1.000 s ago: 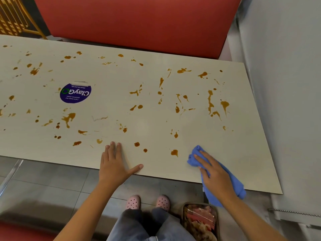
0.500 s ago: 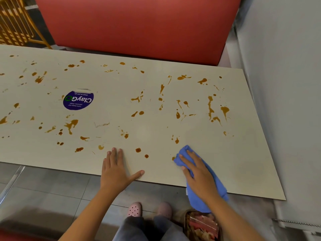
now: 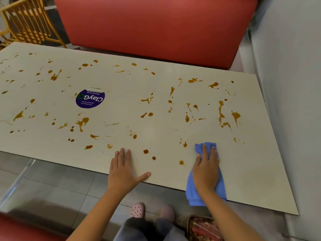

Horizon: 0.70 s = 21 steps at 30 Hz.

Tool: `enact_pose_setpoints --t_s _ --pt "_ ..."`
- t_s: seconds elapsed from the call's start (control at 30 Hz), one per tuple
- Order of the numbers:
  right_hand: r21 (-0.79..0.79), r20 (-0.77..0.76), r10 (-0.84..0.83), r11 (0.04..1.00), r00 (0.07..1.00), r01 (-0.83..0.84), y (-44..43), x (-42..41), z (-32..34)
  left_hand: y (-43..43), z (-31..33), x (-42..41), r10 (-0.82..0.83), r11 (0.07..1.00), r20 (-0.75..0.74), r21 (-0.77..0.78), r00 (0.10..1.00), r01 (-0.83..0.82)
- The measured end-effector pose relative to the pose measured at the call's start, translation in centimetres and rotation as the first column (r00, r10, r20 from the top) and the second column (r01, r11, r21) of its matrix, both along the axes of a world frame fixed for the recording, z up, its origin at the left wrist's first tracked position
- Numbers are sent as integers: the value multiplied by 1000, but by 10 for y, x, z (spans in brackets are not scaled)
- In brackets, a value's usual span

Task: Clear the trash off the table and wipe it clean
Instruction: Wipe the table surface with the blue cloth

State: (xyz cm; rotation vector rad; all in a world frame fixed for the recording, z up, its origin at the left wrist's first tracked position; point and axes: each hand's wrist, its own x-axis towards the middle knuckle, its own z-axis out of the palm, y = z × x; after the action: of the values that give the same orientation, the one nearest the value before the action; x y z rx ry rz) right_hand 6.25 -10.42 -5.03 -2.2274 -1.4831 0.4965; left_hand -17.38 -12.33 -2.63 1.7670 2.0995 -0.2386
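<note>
We look onto a red padded bench seat (image 3: 156,28) at the back, a yellow slatted wooden chair (image 3: 26,23) to its left, grey floor tiles (image 3: 52,185) below and a round purple ClayGo sticker (image 3: 90,98).

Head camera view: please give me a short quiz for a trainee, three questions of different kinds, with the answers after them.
1. True or false: the right hand presses the crumpled blue cloth onto the pale rectangular table top.
2. What does the left hand do? A) grips a cup B) rests flat at the table's near edge C) hangs under the table
3. Fill in: the round purple sticker lies to the ___ of the cloth, among brown sauce stains.
Key: 1 true; 2 B; 3 left.
</note>
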Motion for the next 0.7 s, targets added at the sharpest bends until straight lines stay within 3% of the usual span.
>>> enact_pose_setpoints --t_s 0.17,0.33,0.5,0.63,0.7 --pt "135 28 285 949 958 -286 -22 -22 -6 -1 -2 0 1 1000 6 5 1000 -1" --pt "105 78 439 889 895 -445 -39 36 -8 -3 -3 0 2 1000 11 16 1000 -3" --pt "137 19 249 959 968 -249 -21 77 -7 -3 0 1 16 999 25 36 1000 -17" --pt "74 56 54 996 997 -58 9 42 -5 -5 4 0 11 999 49 29 999 -13" --pt "45 59 44 998 997 -46 19 12 -4 -10 6 -5 11 995 111 99 994 -22"
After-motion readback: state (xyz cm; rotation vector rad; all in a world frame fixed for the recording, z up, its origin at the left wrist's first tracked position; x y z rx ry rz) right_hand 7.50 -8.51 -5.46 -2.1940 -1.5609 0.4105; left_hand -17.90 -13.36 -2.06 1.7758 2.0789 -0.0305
